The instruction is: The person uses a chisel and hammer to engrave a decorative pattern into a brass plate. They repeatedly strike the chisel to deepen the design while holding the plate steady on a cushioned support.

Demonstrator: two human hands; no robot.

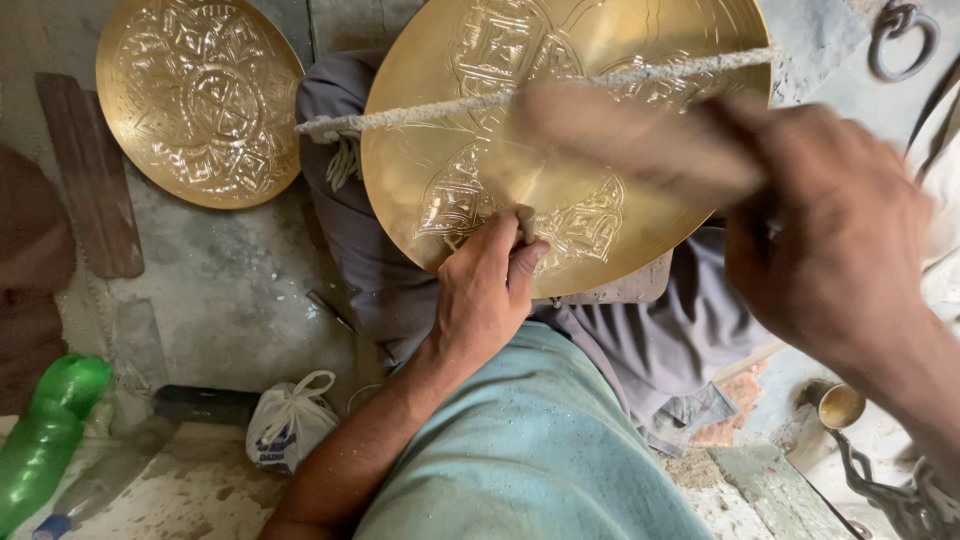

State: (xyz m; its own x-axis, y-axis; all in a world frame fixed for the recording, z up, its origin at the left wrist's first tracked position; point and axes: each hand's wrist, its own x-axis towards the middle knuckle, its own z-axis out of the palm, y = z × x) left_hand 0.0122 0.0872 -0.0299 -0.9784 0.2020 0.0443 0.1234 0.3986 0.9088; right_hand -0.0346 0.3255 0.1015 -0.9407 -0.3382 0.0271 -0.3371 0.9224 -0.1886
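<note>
Head view: a seated person is working an engraved brass plate [560, 130] that is resting tilted across the lap, its lower rim propped on a dark block [625, 288] over grey trousers [640, 340]. The left hand [485, 290] is pressing against the plate's lower edge, its fingers [500, 250] closing together around a small punch-like tool [523, 222] whose tip is touching the patterned metal. The right hand [835, 245] is gripping a wooden mallet [640, 140], fingers wrapped tight on the handle; the mallet is blurring with motion above the plate's centre. A frayed, dusty rope [520, 95] is stretching across the plate's face from left to upper right.

A second engraved brass plate [200, 100] is lying on the stone floor [240, 290] at upper left, well apart from the hands, beside a dark wooden slat [95, 175]. A green plastic bottle [45, 435] and a knotted white plastic bag [290, 425] are sitting at lower left. A small brass cup [840, 405] and a heavy chain [890, 495] are showing at lower right, with an iron ring [905, 40] at upper right.

The plate looks like stiff, fairly thin sheet metal, smooth and likely slippery on its polished face; it is probably best held by the rim, where the left hand is steadying it now.
</note>
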